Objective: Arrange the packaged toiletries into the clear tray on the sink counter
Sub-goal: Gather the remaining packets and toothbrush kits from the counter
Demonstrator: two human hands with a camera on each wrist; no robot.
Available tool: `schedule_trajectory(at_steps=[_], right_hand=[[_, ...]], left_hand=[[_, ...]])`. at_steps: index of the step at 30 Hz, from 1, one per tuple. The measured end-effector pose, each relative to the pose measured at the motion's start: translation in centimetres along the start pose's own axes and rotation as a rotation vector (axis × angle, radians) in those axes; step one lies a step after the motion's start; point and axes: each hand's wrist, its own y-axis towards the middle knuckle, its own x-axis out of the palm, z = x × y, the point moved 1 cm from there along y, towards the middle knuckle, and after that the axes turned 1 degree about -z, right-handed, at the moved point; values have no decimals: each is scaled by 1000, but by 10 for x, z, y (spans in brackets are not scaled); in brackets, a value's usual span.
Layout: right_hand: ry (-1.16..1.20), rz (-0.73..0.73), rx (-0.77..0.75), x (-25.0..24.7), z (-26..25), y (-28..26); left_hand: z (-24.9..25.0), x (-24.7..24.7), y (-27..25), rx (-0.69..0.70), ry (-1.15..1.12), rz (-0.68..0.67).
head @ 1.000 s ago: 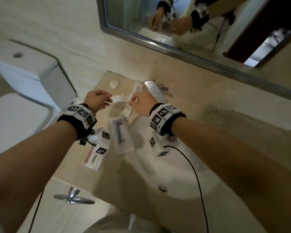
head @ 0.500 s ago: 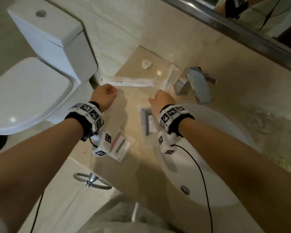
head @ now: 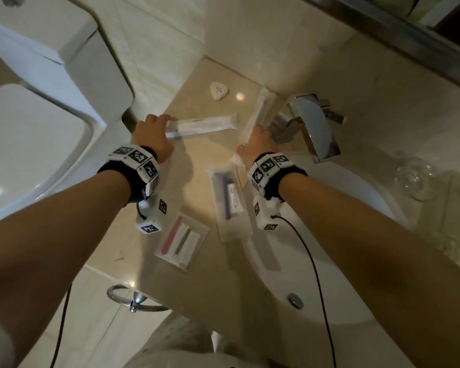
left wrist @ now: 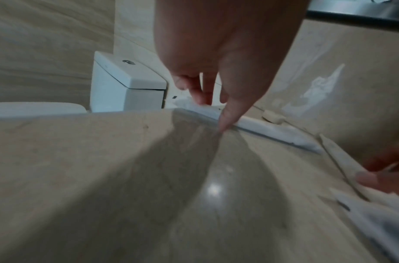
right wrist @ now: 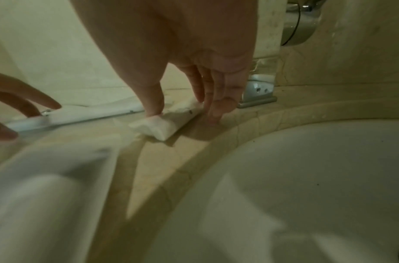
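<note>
Beige tiled walls (head: 157, 35), white toilet (head: 37, 134), steel-framed mirror (head: 414, 39)

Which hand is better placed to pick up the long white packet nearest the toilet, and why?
Left: the left hand pinches the end of the long white packet, while the right hand is occupied pinching the slim packet beside the faucet.
</note>
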Motion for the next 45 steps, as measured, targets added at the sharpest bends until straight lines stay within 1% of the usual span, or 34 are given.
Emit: schedule_trajectory(at_steps=[2,6,8,11,13,16,18,21,24,27,32,36,40,43,45], right_hand=[[20,5,13,2,2,1],[104,-10,95,0,2,1],[113,-52,100,-2,2,-1],[131,-48,77,-8,2,-6],[231,-36,48,-16,0,-12],[338,-20,-47,-34,-4,-23],[348,-8,-124,-48,-4,-33],[389,56,-187,-71,-3,-46],[498,116,-246,-101,0,-62],[497,183,-257,-128,12,-78],[479,314,-284,-167,59,-107],[440,443,-263,-189,121,-130],[331,501,-154,-205,200,-155],[366,563,-62,-214,254,-182],[382,583,-49,-216,291,-201]], left_hand=[[-1,4,0,-3,42,36],[2,2,-2,8,171,37],[5,-1,-5,35,159,73],[7,-10,-11,45,105,148],[11,-17,-15,32,76,195],[19,-29,-20,9,-105,279],[29,-37,-26,32,-229,302],[47,-52,-34,72,-340,363],[73,-71,-46,158,-385,403],[99,-84,-60,232,-398,430],[154,-90,-89,351,-419,456],[211,-81,-113,485,-466,421],[273,-59,-141,627,-494,336],[311,-36,-157,678,-524,275],[336,-14,-166,713,-535,211]])
